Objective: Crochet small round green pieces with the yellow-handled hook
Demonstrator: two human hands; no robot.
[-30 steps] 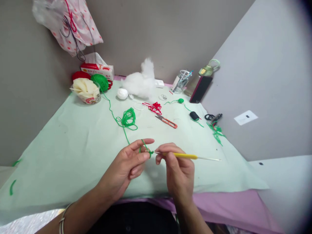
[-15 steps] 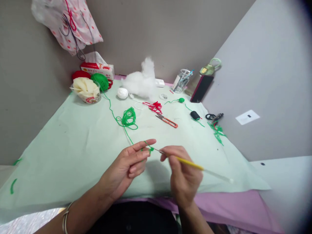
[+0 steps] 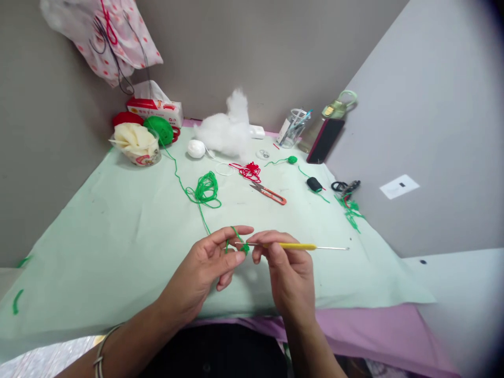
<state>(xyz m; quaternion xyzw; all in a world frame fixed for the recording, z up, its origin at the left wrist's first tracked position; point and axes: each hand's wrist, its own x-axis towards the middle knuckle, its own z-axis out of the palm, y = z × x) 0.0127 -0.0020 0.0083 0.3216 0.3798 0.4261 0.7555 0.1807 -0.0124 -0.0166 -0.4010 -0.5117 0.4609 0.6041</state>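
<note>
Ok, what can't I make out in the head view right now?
Head view:
Green stitches: too small to count, partly covered by the left hand.
Yellow-handled hook: front of its grip hidden by the right hand.
Water bottle: partly hidden by the phone.
Hanging bag: top cut off by the upper edge.
Tissue box: small print unreadable.

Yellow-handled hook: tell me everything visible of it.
The yellow-handled hook is slim and straight, with a smooth, seemingly plastic grip and a thin, metallic shaft at each end. The right hand holds it nearly level above the cloth. Its left shaft meets green yarn pinched by the left hand.
</note>
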